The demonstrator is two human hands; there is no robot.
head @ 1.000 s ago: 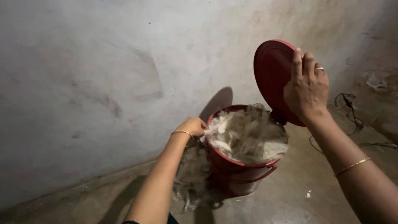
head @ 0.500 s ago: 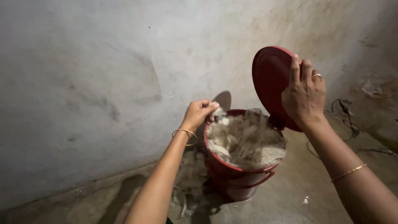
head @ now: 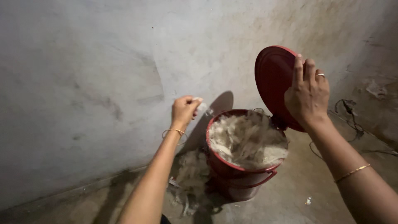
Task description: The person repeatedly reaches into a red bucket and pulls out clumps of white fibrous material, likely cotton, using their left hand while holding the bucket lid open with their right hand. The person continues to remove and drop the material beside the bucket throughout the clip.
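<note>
Against the stained grey plaster wall (head: 83, 83), we have the round red metal bin (head: 232, 166) standing on the dusty concrete floor (head: 298, 195), heaped to the rim with pale fibrous waste (head: 246, 139), fluffy and matted like cotton or lint. Our right hand (head: 306, 93) presses flat on the back of the round red lid (head: 271, 76), fingers together and extended, holding it tipped up and open behind the bin. Our left hand (head: 184, 108) is closed in a pinch around a small pale scrap (head: 200, 103), lifted beside the bin and just clear of its rim. Half a second ago that hand was lower and closer, touching the rim and the waste; a second ago it sat lower again, at the bin's near side. It has since risen and drawn back to the left with the scrap in its fingers, so we judge a bit of the filling has been plucked off the heap. The lid has hardly shifted across the frames, and the bin has stayed where it was. More loose fibre (head: 188, 182) lies spilled on the floor at the bin's left foot, and a thin dark cable (head: 352, 124) trails by the wall at right.
</note>
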